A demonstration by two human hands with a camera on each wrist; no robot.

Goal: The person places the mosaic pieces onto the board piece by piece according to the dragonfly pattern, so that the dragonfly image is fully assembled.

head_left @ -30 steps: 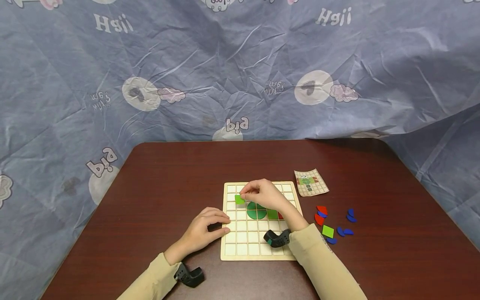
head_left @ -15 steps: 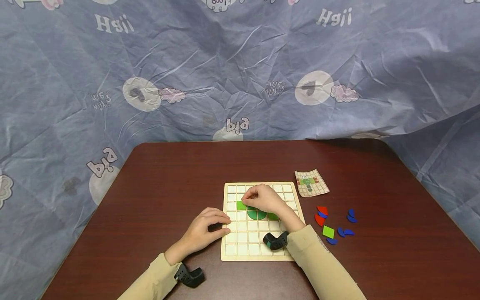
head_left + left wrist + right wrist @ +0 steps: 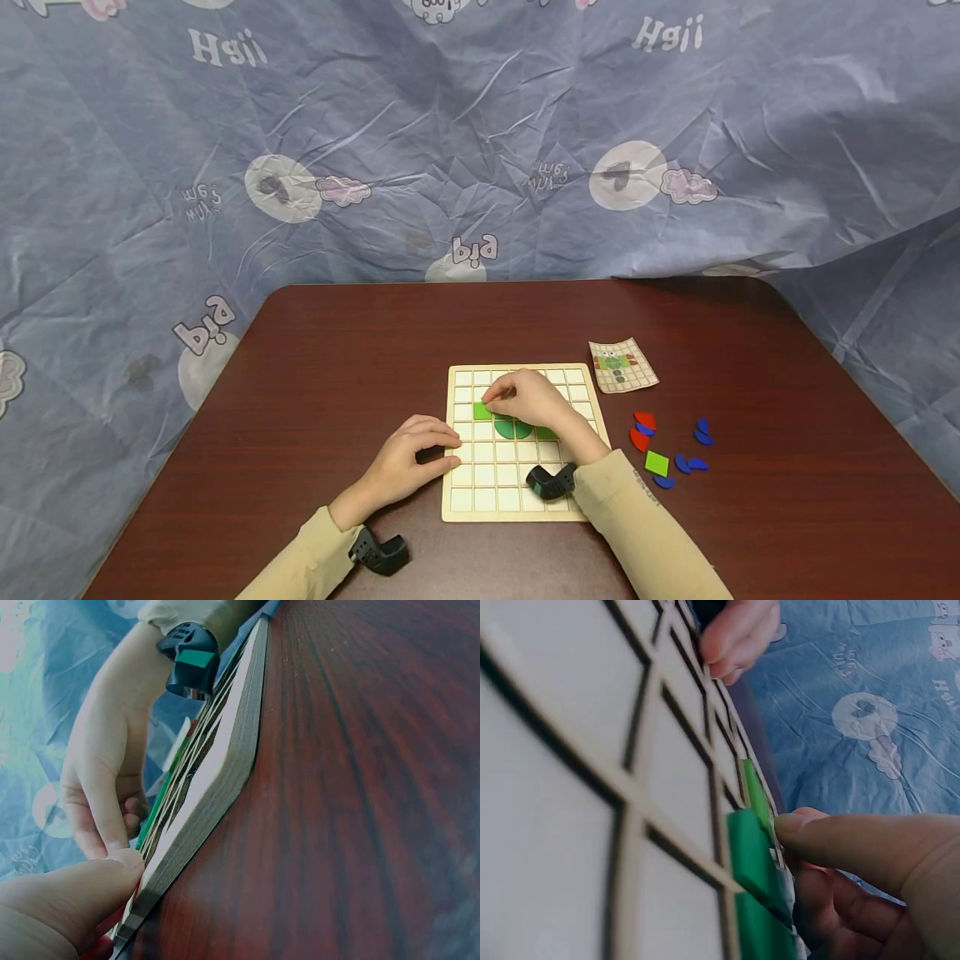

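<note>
A wooden grid board (image 3: 483,500) lies on the table. My right hand (image 3: 534,400) is over its upper middle, thumb and fingertips pinching a light green square tile (image 3: 481,411) that sits in a cell at the left. In the right wrist view the thumb touches the end of that tile (image 3: 757,791), beside dark green curved pieces (image 3: 751,851). These pieces (image 3: 513,430) show partly beneath the hand, as does another green square (image 3: 546,433). My left hand (image 3: 411,458) rests its relaxed fingertips and thumb on the board's left edge.
A pattern card (image 3: 624,367) lies right of the board. Nearer on that side are red pieces (image 3: 643,420), another light green square (image 3: 656,464) and several blue half-round pieces (image 3: 697,464). A patterned blue cloth (image 3: 450,167) hangs behind the dark table (image 3: 352,350).
The right hand has come slightly down and nearer with the light green square, which now sits in a cell beside the dark green pieces. The left hand has stayed in place.
</note>
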